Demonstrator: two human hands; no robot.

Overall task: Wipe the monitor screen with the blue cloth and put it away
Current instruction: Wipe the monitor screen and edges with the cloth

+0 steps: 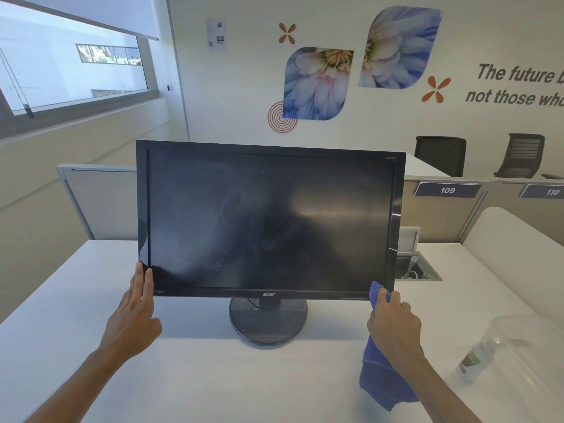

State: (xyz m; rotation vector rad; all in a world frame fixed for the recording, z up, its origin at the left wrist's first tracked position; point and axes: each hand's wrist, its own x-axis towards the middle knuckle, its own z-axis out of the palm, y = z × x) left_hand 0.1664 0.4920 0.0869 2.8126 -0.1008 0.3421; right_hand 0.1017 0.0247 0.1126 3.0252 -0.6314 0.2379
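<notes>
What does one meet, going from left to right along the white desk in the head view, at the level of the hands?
left hand touching the monitor's lower left corner → round monitor stand → right hand holding the blue cloth at the lower right corner → spray bottle inside a clear container.

The black monitor (270,221) stands upright on its round base, its dark screen streaked, the lower left corner at the left fingers (143,277). The blue cloth (385,370) hangs crumpled beneath the right fingers (396,300), its top bunched against the lower right bezel.
</notes>
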